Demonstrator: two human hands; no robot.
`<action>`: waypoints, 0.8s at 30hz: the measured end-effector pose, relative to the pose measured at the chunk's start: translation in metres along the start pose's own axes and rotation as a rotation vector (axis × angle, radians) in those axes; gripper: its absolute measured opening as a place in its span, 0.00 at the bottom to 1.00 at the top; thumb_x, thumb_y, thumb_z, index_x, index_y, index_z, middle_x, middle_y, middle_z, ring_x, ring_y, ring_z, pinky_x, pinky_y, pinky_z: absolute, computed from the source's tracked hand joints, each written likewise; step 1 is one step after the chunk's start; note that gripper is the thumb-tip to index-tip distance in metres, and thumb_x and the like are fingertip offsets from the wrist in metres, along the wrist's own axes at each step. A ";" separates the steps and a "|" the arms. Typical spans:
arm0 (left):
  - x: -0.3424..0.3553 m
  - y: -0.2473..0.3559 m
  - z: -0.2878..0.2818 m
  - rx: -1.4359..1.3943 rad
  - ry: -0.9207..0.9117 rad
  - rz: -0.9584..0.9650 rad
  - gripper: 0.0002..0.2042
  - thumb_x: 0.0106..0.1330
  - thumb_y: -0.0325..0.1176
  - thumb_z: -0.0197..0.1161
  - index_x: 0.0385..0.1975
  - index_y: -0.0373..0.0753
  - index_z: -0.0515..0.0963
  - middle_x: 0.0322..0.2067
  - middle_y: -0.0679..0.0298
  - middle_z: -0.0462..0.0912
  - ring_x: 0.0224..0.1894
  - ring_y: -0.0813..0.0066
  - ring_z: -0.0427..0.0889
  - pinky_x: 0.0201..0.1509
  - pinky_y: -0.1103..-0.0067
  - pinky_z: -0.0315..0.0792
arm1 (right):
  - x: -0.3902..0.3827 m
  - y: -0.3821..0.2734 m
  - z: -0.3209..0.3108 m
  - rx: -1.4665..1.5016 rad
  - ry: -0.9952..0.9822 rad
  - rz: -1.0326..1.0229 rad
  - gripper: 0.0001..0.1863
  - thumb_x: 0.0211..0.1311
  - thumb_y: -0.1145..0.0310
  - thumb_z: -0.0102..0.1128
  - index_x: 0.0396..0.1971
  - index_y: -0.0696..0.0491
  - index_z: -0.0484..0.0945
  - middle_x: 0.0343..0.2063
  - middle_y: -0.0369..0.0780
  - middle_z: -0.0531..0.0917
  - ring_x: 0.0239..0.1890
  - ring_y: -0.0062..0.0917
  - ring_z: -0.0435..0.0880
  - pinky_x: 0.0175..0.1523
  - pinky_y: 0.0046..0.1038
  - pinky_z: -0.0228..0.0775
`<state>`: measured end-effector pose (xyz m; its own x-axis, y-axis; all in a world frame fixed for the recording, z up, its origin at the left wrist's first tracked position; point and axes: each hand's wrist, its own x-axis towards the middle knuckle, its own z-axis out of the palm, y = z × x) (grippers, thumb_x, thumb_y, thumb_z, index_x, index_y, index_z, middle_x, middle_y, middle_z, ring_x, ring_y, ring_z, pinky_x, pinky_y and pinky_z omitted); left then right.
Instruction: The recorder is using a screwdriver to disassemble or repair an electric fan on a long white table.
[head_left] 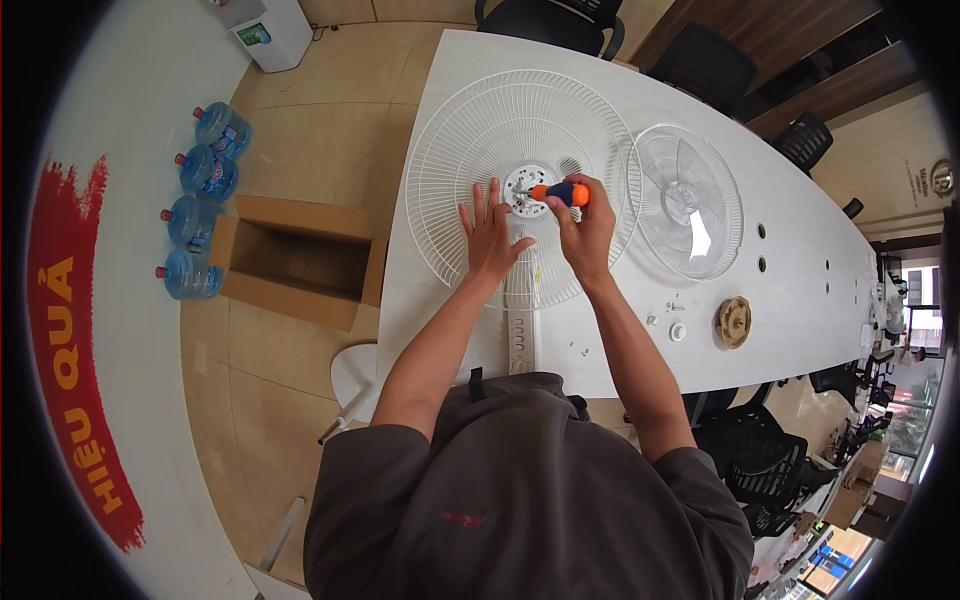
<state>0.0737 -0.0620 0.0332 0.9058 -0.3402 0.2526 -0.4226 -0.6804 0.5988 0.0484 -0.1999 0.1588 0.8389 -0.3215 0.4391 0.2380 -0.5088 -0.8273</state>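
Currently, a white fan grille (460, 140) is lying along the worktop's (800, 290) left edge, beneath the left hand (489, 238), which is spreading open; the right hand (586, 228) is gripping a screwdriver (561, 193) over the grille's central disc (522, 207).

Fan guard (450, 130): on the worktop (800, 240), before you
Second guard (715, 180): right of it
Small parts (678, 331): nearer you
Box (300, 222): floor (270, 400), left of your worktop
Bottles (190, 222): left of the box

The screwdriver (562, 194) is orange and navy, the fan guard (505, 130) white.
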 end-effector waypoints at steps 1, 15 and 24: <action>0.000 0.000 0.000 0.001 0.002 -0.002 0.34 0.49 0.50 0.75 0.49 0.38 0.67 0.76 0.54 0.43 0.78 0.49 0.33 0.75 0.45 0.30 | -0.002 -0.002 0.001 -0.043 0.001 -0.023 0.19 0.54 0.74 0.73 0.44 0.59 0.75 0.36 0.44 0.81 0.38 0.33 0.83 0.43 0.28 0.74; 0.000 0.004 -0.002 0.005 -0.028 -0.005 0.30 0.51 0.49 0.75 0.46 0.39 0.68 0.76 0.54 0.43 0.78 0.49 0.32 0.75 0.45 0.30 | -0.015 0.007 0.007 -0.111 -0.009 -0.108 0.20 0.52 0.76 0.74 0.44 0.58 0.75 0.38 0.44 0.81 0.38 0.35 0.83 0.43 0.30 0.74; -0.002 -0.006 0.009 0.060 0.031 0.040 0.35 0.54 0.67 0.61 0.45 0.39 0.66 0.75 0.52 0.45 0.77 0.46 0.35 0.73 0.42 0.31 | -0.017 0.006 0.011 -0.133 -0.015 -0.125 0.20 0.51 0.76 0.74 0.43 0.58 0.76 0.39 0.44 0.81 0.38 0.37 0.82 0.43 0.31 0.74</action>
<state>0.0741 -0.0633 0.0221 0.8884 -0.3479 0.2994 -0.4584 -0.7046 0.5417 0.0408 -0.1889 0.1429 0.8147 -0.2375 0.5291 0.2746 -0.6457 -0.7125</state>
